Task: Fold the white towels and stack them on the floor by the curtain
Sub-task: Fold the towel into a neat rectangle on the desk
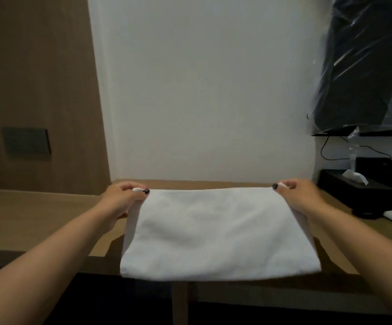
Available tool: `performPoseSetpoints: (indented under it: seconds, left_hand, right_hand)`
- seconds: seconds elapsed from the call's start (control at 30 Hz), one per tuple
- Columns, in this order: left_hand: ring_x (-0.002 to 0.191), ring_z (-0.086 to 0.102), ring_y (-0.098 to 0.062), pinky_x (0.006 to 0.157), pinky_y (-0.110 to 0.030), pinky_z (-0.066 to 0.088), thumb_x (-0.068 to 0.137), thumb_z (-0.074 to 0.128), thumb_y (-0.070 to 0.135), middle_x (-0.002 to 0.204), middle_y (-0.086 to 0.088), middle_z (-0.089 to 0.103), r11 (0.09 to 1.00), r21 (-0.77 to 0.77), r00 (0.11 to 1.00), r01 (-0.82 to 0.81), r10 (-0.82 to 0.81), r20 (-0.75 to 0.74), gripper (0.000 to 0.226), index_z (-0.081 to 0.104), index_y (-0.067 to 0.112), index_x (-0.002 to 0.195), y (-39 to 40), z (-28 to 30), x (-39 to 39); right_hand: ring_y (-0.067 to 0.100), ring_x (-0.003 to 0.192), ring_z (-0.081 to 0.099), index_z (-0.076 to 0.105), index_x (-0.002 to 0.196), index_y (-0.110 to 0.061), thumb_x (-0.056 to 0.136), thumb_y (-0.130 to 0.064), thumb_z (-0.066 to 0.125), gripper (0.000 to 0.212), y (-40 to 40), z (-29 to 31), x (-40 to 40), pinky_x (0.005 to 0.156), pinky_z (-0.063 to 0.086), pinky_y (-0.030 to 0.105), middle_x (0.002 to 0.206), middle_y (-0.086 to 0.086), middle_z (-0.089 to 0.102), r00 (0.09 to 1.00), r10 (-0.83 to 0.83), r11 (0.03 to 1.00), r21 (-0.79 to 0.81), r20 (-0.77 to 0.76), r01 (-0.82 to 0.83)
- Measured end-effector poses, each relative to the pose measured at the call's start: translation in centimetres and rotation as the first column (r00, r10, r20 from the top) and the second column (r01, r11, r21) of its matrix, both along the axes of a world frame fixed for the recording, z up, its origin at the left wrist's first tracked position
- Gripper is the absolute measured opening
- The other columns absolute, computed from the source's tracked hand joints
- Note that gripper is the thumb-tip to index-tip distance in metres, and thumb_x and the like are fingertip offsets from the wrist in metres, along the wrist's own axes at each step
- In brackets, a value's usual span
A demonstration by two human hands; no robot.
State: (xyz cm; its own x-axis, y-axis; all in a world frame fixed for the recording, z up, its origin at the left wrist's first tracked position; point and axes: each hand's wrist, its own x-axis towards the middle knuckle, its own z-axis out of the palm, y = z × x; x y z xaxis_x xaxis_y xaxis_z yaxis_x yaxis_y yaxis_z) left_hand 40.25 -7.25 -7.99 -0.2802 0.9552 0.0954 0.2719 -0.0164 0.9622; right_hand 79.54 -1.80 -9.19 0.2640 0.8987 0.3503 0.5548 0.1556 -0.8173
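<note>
We've got the white towel (216, 231) on the tabletop (37, 221), long axis left-right, near edge overhanging the front. Left hand (123, 199) pinches the far-left corner, right hand (297, 195) pinches the far-right one, each equally near its corner. Both arms reach forward, hands wide apart, thumbs on top (no curtain or stack visible). Next fold probably pulls the far edge toward us.
</note>
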Motion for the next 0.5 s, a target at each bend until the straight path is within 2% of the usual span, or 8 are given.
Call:
performPoseSetpoints:
  seconds: [0.1,0.2,0.3,0.4,0.5]
  left_hand:
    - [0.085,0.06,-0.023,0.066,-0.027,0.043,0.087,0.068,0.01,0.089,-0.007,0.066,0.996,0.006,0.995,-0.094,0.094,-0.012,0.002,0.069,0.011,0.088,3.0,-3.9,0.5]
    - [0.079,0.062,-0.029,0.07,-0.03,0.042,0.084,0.067,0.009,0.078,-0.009,0.065,0.99,0.013,0.99,-0.138,0.139,-0.012,0.008,0.065,0.01,0.076,6.3,-7.6,0.2]
    - [0.079,0.061,-0.03,0.071,-0.035,0.044,0.087,0.064,0.021,0.076,-0.005,0.064,0.986,-0.018,0.962,-0.163,0.155,-0.227,0.013,0.062,0.016,0.075,8.6,-9.2,-0.6]
    - [0.086,0.058,-0.033,0.07,-0.036,0.042,0.095,0.053,0.028,0.086,-0.008,0.062,0.982,0.011,0.857,-0.188,0.17,-0.486,0.017,0.053,0.019,0.081,9.5,-9.4,-0.7]
    - [0.091,0.059,-0.034,0.077,-0.038,0.047,0.095,0.046,0.03,0.096,-0.011,0.066,0.982,-0.019,0.75,-0.19,0.133,-0.648,0.017,0.057,0.017,0.09,10.1,-8.9,-0.6]
  right_hand:
    - [0.029,0.09,0.067,0.069,0.074,-0.017,0.088,-0.019,0.071,0.014,3.5,-3.6,-0.4,0.074,0.045,0.03,0.081,0.009,0.07,0.996,-0.002,0.998,-0.054,0.093,0.007]
    - [0.031,0.085,0.066,0.063,0.064,-0.016,0.089,-0.021,0.067,0.026,6.6,-6.2,-0.7,0.068,0.043,0.031,0.072,0.006,0.066,0.975,-0.014,0.991,-0.123,0.22,0.042]
    - [0.031,0.075,0.058,0.061,0.066,-0.01,0.095,-0.022,0.056,0.032,8.7,-7.4,-1.3,0.062,0.037,0.031,0.071,0.008,0.061,0.914,-0.034,0.981,-0.16,0.404,0.107]
    - [0.032,0.081,0.06,0.058,0.064,-0.016,0.096,-0.027,0.051,0.035,10.3,-7.7,-2.0,0.066,0.042,0.032,0.087,0.015,0.069,0.874,-0.065,0.975,-0.157,0.482,0.159]
    - [0.037,0.101,0.062,0.07,0.096,-0.011,0.097,-0.028,0.048,0.028,10.9,-7.0,-3.5,0.08,0.049,0.037,0.109,0.019,0.068,0.82,-0.068,0.958,-0.192,0.569,0.213]
